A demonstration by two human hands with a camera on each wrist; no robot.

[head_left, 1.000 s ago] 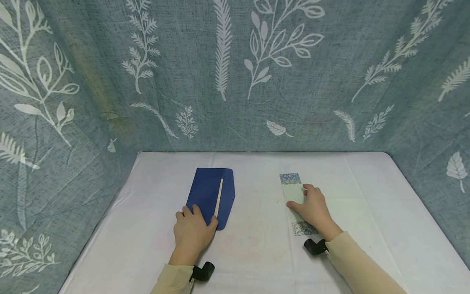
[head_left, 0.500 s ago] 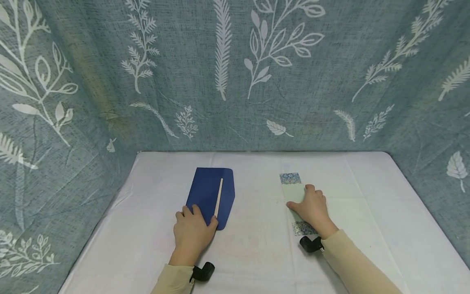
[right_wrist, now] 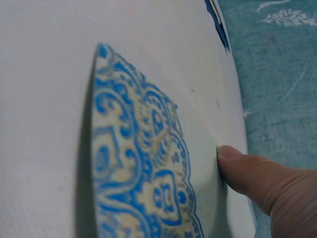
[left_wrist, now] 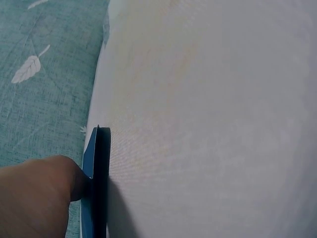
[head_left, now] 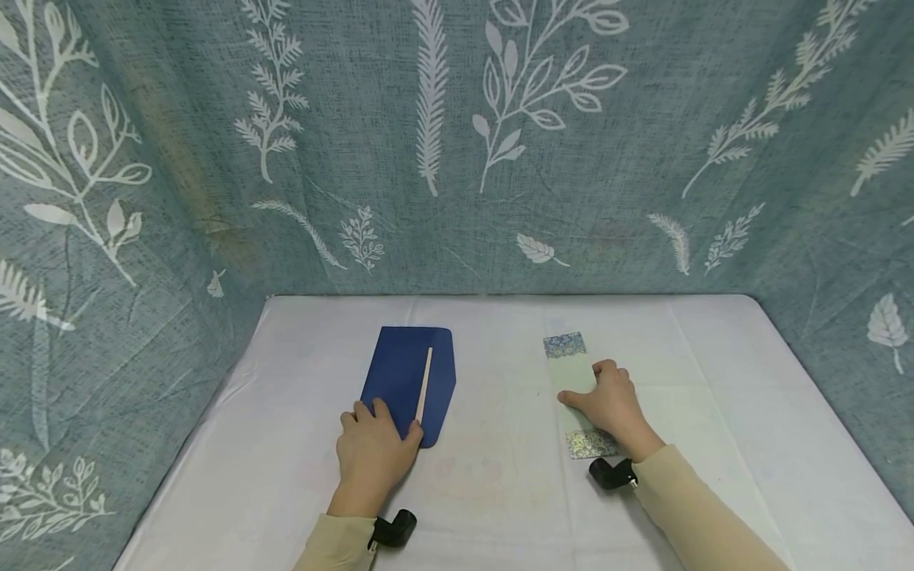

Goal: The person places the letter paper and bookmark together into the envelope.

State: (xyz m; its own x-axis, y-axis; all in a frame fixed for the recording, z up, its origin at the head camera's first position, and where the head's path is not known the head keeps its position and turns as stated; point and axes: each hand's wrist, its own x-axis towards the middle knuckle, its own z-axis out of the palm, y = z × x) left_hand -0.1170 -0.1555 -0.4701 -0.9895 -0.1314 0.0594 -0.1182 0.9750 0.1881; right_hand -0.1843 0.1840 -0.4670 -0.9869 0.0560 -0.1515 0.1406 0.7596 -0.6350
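A: Where is the blue folder point(head_left: 403, 357) to be found?

B: It is seen left of centre in the head view, laid on the white-covered bench point(head_left: 500, 507). A narrow cream strip point(head_left: 426, 381) is shown lengthwise near its right side.

A: How is it held?

B: Its near end is grasped by the left hand point(head_left: 374, 452), the thumb being set at the right and the other fingers spread at the left. In the left wrist view, the thumb is pressed to the blue edge.

A: And at right of centre?

B: A pale green card point(head_left: 571, 377) is pinched across its width by the right hand point(head_left: 612, 406), thumb at the left edge, fingers at the right. Both ends are marked by patterned blue bands point(right_wrist: 143, 163); in the right wrist view, one is seen raised from the bench.

A: What fills the upper half?

B: A teal curtain point(head_left: 357, 119), printed with white leaves.
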